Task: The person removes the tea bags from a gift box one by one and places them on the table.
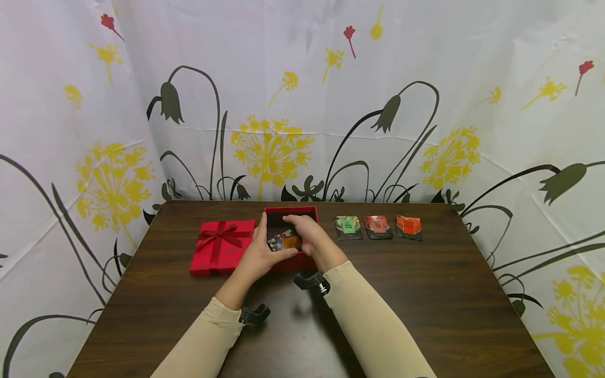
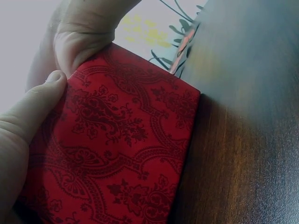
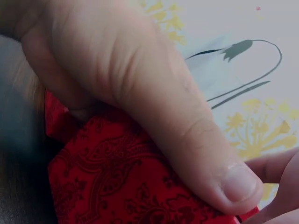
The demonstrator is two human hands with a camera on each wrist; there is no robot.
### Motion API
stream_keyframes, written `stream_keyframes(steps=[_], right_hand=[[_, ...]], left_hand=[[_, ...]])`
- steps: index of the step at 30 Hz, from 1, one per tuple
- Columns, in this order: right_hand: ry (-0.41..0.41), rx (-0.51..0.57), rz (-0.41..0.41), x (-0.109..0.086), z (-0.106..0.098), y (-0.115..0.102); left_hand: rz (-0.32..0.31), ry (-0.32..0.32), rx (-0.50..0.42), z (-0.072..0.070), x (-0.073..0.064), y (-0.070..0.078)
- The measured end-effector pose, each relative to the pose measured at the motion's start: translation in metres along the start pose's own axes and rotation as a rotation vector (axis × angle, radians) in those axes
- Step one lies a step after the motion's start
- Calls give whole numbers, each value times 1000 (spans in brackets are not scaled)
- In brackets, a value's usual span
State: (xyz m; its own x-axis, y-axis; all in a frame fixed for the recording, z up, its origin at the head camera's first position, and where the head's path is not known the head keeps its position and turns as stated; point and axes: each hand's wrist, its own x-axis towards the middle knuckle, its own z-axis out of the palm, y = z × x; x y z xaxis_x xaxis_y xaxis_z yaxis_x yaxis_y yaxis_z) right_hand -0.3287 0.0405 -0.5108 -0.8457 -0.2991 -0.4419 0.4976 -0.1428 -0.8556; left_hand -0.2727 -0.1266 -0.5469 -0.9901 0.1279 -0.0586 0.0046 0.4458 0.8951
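Well, in the head view a red box [image 1: 285,264] stood open near the desk's [image 1: 449,294] far edge, left of its middle, with a printed packet [image 1: 285,241] partly visible inside it. The left hand [image 1: 264,249] had forefinger and thumb spread wide, the thumb along the near rim; the right hand [image 1: 309,233] reached over the right wall, and whether its fingers pinched anything I could not tell. Working well there seemed to call for light fingertips, one hand steadying the walls, and the packet kept flat so that its corners would not catch. The packet looked small and mixed in colour at its left, with an orange patch at its right; the box was dark within.

In the left wrist view, the left thumb touched the box's red wall, covered in dark floral scrolls.

In the right wrist view, the right thumb lay straight across similar scrollwork.
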Motion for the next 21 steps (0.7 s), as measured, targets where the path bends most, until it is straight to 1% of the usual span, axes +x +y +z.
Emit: stream_keyframes(steps=[5, 9, 16, 19, 21], right_hand=[[39, -60, 35, 0, 1, 1], [29, -113, 57, -1, 2, 0], [18, -187, 63, -1, 3, -2], [25, -217, 61, -1, 4, -2], [49, -250, 51, -1, 5, -1]], left_hand=[[-10, -1, 4, 2, -1, 0], [-21, -2, 2, 1, -1, 1], [-18, -12, 7, 0, 0, 1], [-18, -13, 9, -1, 0, 1], [-16, -14, 8, -2, -1, 1]])
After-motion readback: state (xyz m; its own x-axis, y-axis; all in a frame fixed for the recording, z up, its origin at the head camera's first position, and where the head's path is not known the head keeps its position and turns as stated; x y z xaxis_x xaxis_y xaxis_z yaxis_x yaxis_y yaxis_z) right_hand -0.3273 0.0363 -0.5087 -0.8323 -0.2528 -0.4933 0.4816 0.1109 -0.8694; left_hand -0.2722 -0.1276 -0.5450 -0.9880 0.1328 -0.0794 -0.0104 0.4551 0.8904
